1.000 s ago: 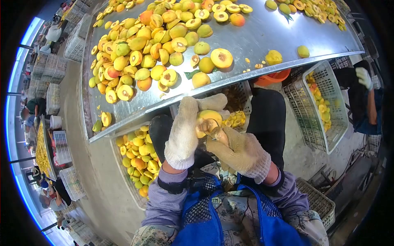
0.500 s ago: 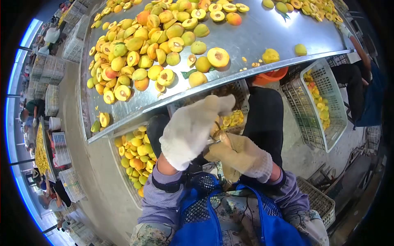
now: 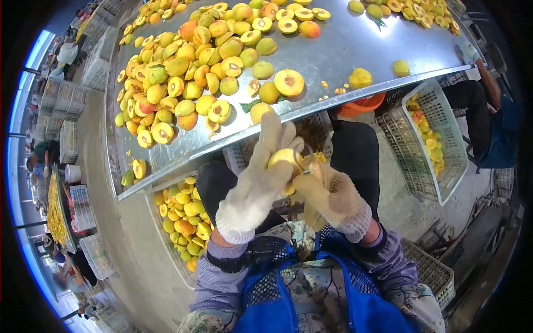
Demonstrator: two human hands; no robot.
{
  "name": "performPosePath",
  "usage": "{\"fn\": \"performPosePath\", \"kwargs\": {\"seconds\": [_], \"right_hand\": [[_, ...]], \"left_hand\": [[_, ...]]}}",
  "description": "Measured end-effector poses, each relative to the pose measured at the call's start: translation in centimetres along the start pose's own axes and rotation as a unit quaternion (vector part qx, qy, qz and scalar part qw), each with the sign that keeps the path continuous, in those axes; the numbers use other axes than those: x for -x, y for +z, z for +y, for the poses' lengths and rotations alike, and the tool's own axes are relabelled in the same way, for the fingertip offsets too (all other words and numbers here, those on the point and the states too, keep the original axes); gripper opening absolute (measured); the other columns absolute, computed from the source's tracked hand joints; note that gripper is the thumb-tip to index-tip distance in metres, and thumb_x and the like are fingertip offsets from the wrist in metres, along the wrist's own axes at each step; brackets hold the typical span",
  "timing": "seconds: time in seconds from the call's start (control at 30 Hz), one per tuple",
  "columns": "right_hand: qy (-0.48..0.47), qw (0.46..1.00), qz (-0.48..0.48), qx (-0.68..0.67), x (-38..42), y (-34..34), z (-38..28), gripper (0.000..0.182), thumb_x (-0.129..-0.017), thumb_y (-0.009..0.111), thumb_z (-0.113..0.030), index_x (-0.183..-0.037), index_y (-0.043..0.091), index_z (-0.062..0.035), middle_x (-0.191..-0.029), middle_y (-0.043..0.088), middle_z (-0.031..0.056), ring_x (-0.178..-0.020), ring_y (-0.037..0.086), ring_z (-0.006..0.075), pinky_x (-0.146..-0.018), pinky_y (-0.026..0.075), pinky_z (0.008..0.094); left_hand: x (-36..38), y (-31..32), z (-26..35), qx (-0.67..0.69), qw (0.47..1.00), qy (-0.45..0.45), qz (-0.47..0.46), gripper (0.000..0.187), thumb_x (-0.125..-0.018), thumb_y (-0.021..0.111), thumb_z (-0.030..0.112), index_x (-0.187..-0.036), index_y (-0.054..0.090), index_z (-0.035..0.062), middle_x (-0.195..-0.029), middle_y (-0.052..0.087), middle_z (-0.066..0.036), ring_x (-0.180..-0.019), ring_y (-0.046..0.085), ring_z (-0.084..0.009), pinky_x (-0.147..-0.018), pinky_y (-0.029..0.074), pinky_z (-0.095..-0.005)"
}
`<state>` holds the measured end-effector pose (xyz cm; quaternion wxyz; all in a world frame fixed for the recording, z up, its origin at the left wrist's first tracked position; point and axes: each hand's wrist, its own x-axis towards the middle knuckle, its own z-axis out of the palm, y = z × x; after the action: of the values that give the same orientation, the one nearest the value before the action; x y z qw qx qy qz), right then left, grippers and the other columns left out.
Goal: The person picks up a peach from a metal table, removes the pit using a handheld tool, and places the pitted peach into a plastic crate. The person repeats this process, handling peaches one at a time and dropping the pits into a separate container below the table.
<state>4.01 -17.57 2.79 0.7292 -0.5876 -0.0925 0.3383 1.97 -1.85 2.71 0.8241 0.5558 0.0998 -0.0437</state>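
Observation:
Gloved in white, my left hand (image 3: pixel 256 176) holds a yellow peach half (image 3: pixel 284 157) in front of the metal table's edge. My right hand (image 3: pixel 334 195), in a stained glove, is closed on a small metal tool (image 3: pixel 302 162) with a curved loop, which touches the fruit. Another bit of yellow fruit shows between the hands, partly hidden by fingers. Above them on the metal table (image 3: pixel 322 61) lies a pile of halved and whole peaches (image 3: pixel 189 66).
Below the table stand a crate of peach halves (image 3: pixel 191 266) at left and a pale crate (image 3: pixel 458 141) at right. An orange basin (image 3: pixel 363 104) is under the table edge. A co-worker's arm (image 3: pixel 488 83) is at far right. Stacked crates (image 3: pixel 69 100) line the left.
My left hand has opened out somewhat and turned, its fingers now pointing upward, bringing the peach half into view. The tool in my right hand has come up against the fruit.

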Motion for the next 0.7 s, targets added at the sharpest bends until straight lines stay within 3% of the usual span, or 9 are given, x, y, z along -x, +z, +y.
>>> {"fn": "performPosePath", "kwargs": {"seconds": [0.1, 0.23, 0.33, 0.4, 0.47, 0.53, 0.57, 0.63, 0.7], "right_hand": [[0.055, 0.996, 0.057, 0.041, 0.1, -0.7, -0.8, 0.026, -0.098, 0.058, -0.027, -0.109, 0.059, -0.004, -0.069, 0.061, 0.0001, -0.059, 0.059, 0.0052, -0.052, 0.045, 0.0212], [0.082, 0.995, 0.054, 0.015, 0.5, -0.1, -0.9, 0.025, -0.097, 0.059, -0.028, -0.108, 0.059, -0.0056, -0.067, 0.061, 0.0002, -0.058, 0.06, 0.0064, -0.052, 0.046, 0.0215], [0.071, 0.994, 0.019, 0.079, 0.8, 0.4, -0.7, 0.027, -0.096, 0.057, -0.031, -0.107, 0.058, -0.0066, -0.066, 0.062, 0.003, -0.054, 0.062, 0.0096, -0.053, 0.048, 0.0243], [0.153, 0.975, -0.047, 0.156, 0.6, 0.7, -1.5, 0.03, -0.095, 0.056, -0.035, -0.107, 0.06, -0.0077, -0.067, 0.062, 0.0056, -0.056, 0.063, 0.0119, -0.055, 0.049, 0.0263], [0.133, 0.968, -0.054, 0.205, 0.7, 0.9, -2.2, 0.035, -0.093, 0.056, -0.04, -0.106, 0.061, -0.0072, -0.07, 0.063, 0.0109, -0.063, 0.066, 0.0204, -0.059, 0.051, 0.0311], [-0.031, 0.947, -0.032, 0.317, 0.6, 0.9, -0.9, 0.036, -0.092, 0.058, -0.041, -0.104, 0.062, -0.007, -0.074, 0.063, 0.0146, -0.073, 0.067, 0.0288, -0.063, 0.052, 0.0351], [-0.034, 0.946, -0.032, 0.319, 0.5, 1.0, -1.0, 0.036, -0.092, 0.058, -0.041, -0.104, 0.062, -0.007, -0.074, 0.063, 0.0146, -0.073, 0.067, 0.0288, -0.063, 0.052, 0.0351], [0.032, 0.95, -0.012, 0.309, 0.6, 1.3, -1.4, 0.038, -0.092, 0.058, -0.041, -0.105, 0.062, -0.0057, -0.078, 0.064, 0.0183, -0.08, 0.066, 0.0358, -0.067, 0.052, 0.0385], [0.046, 0.95, 0.001, 0.31, 0.7, 1.6, -1.7, 0.039, -0.092, 0.058, -0.041, -0.105, 0.061, -0.0048, -0.077, 0.065, 0.0175, -0.075, 0.066, 0.0332, -0.065, 0.052, 0.0374]], "left_hand": [[1.3, -1.1, 0.0, -0.11, 0.993, -0.052, -0.006, 0.074, -0.096, 0.051, 0.023, -0.152, 0.011, -0.0035, -0.141, 0.046, -0.016, -0.127, 0.046, -0.0202, -0.106, 0.036, -0.0291], [0.6, -2.0, -0.7, 0.126, 0.992, -0.026, -0.003, 0.058, -0.084, 0.063, 0.02, -0.136, 0.049, -0.0031, -0.124, 0.06, -0.009, -0.113, 0.056, -0.0143, -0.092, 0.047, -0.0272], [0.3, -1.4, -0.3, 0.161, 0.984, 0.002, 0.073, 0.063, -0.083, 0.065, 0.023, -0.138, 0.047, -0.0032, -0.123, 0.06, -0.008, -0.115, 0.056, -0.0173, -0.091, 0.049, -0.0286], [0.4, -0.8, -0.2, 0.177, 0.982, -0.004, 0.072, 0.069, -0.085, 0.067, 0.03, -0.14, 0.044, -0.0034, -0.128, 0.057, -0.009, -0.115, 0.056, -0.0184, -0.092, 0.048, -0.0293], [0.6, 0.5, 0.4, 0.197, 0.972, 0.04, 0.122, 0.07, -0.089, 0.065, 0.036, -0.142, 0.041, -0.0038, -0.137, 0.051, -0.012, -0.118, 0.054, -0.0212, -0.093, 0.048, -0.0305], [0.9, 0.4, 0.4, 0.188, 0.976, 0.03, 0.108, 0.069, -0.091, 0.062, 0.037, -0.142, 0.04, -0.0036, -0.14, 0.048, -0.013, -0.12, 0.053, -0.0223, -0.093, 0.048, -0.0313], [0.9, 0.3, 0.4, 0.18, 0.979, 0.021, 0.096, 0.068, -0.093, 0.06, 0.038, -0.143, 0.039, -0.0035, -0.143, 0.045, -0.014, -0.121, 0.052, -0.0233, -0.092, 0.049, -0.032], [1.2, 0.9, 0.0, 0.186, 0.976, 0.038, 0.111, 0.066, -0.095, 0.058, 0.038, -0.143, 0.039, -0.0033, -0.143, 0.045, -0.013, -0.121, 0.052, -0.0238, -0.092, 0.049, -0.0323], [1.3, 1.4, -0.1, 0.192, 0.972, 0.051, 0.125, 0.065, -0.096, 0.056, 0.038, -0.142, 0.038, -0.0032, -0.144, 0.045, -0.013, -0.121, 0.052, -0.0242, -0.092, 0.049, -0.0326]]}}
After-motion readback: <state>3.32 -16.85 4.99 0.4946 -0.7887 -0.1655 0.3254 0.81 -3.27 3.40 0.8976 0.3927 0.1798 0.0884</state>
